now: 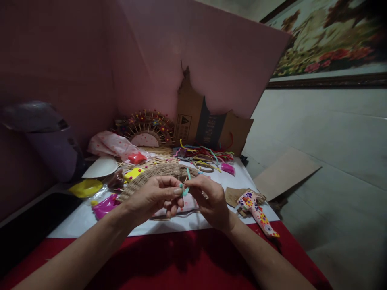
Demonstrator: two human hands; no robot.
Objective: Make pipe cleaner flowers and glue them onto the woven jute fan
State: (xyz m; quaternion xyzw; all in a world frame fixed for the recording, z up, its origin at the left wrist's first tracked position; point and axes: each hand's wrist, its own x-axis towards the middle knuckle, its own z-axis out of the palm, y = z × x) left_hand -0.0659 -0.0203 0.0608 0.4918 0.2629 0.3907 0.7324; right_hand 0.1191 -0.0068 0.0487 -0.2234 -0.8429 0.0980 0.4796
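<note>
A teal pipe cleaner [188,174] is pinched between both my hands over the table. My left hand [154,197] grips one curled end between thumb and forefinger, its other fingers curled below. My right hand [213,199] has thumb and fingers closed on the pipe cleaner beside it, with a length standing up above the fingertips. Just behind the hands lies a twine-wrapped arch [151,175] with short sticks along it. Under my hands is a piece of pink dotted fabric [189,204], partly hidden.
Scissors [204,165] and several coloured pipe cleaners [201,151] lie behind. A fan-shaped craft piece [146,137] and torn cardboard [208,117] lean at the back. Purple [104,207] and yellow [85,187] packets sit left; a flowered hot-glue gun [256,211] sits right.
</note>
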